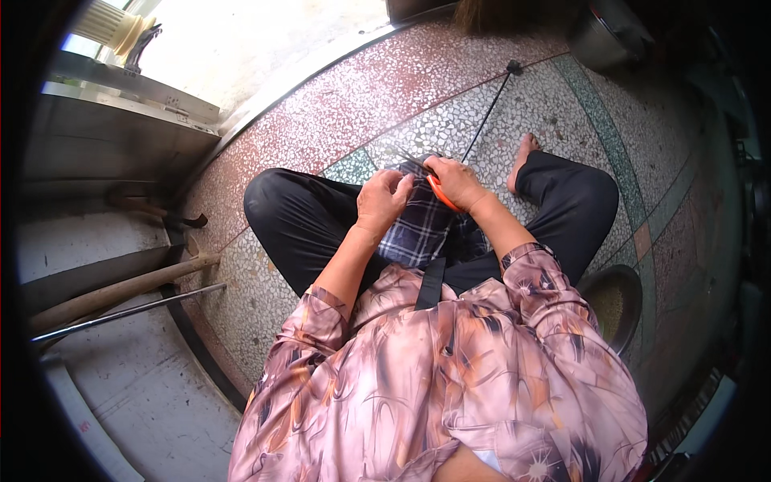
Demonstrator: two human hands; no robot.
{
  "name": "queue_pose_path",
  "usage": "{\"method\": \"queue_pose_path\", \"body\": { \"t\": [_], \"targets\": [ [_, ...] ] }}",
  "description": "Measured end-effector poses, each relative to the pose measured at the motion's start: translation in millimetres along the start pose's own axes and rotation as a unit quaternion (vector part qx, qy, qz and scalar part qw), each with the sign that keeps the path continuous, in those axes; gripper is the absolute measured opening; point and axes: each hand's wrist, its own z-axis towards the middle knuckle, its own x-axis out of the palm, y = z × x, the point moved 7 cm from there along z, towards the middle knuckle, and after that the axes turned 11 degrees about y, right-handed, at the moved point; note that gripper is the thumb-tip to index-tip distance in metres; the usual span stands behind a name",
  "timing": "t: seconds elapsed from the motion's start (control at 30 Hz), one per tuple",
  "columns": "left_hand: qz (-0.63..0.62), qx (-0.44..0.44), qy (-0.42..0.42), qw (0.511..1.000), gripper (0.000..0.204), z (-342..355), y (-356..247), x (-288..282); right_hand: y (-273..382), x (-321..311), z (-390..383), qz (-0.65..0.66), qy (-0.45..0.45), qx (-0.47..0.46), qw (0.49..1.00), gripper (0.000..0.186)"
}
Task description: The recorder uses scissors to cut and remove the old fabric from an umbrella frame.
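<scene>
My right hand (pixel 458 184) is closed around scissors with orange handles (pixel 441 195). Their dark blades point up and left toward my other hand, partly blurred. My left hand (pixel 383 197) is closed in a pinch close beside the blades; what its fingertips hold, if anything, is too small to make out. A dark blue and white plaid cloth (pixel 415 228) lies over my lap, beneath and between both hands. Past my right hand a thin black rod (pixel 487 115) slants along the floor to a small dark end piece.
I sit with bent knees on a speckled terrazzo floor (pixel 321 104). A wooden pole (pixel 120 294) and a metal rod (pixel 132 312) jut in from the left, near a hooked tool (pixel 173 216). A round basin (pixel 614 301) is by my right hip; a metal bucket (pixel 606 40) stands far right.
</scene>
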Motion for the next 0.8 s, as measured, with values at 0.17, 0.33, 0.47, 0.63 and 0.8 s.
{"method": "queue_pose_path", "body": {
  "t": [0.17, 0.33, 0.47, 0.63, 0.8],
  "targets": [
    [-0.074, -0.015, -0.011, 0.997, 0.023, 2, 19, 8, -4, -6, -2, -0.009, 0.01, 0.004, 1.0, 0.018],
    [-0.264, -0.104, 0.032, 0.959, 0.019, -4, 46, 17, -4, -13, -1, 0.095, 0.043, 0.025, 0.994, 0.022],
    [-0.447, -0.165, 0.08, 0.876, 0.017, -6, 45, 27, -17, -6, 0, 0.127, 0.036, 0.025, 0.991, 0.023],
    [-0.476, -0.153, 0.013, 0.866, 0.017, -7, 50, 15, -19, -4, 3, 0.274, 0.061, 0.043, 0.959, 0.028],
    [-0.494, -0.153, 0.004, 0.856, 0.019, -8, 59, 14, -33, 3, 5, 0.311, 0.1, 0.036, 0.945, 0.029]
  ]
}}
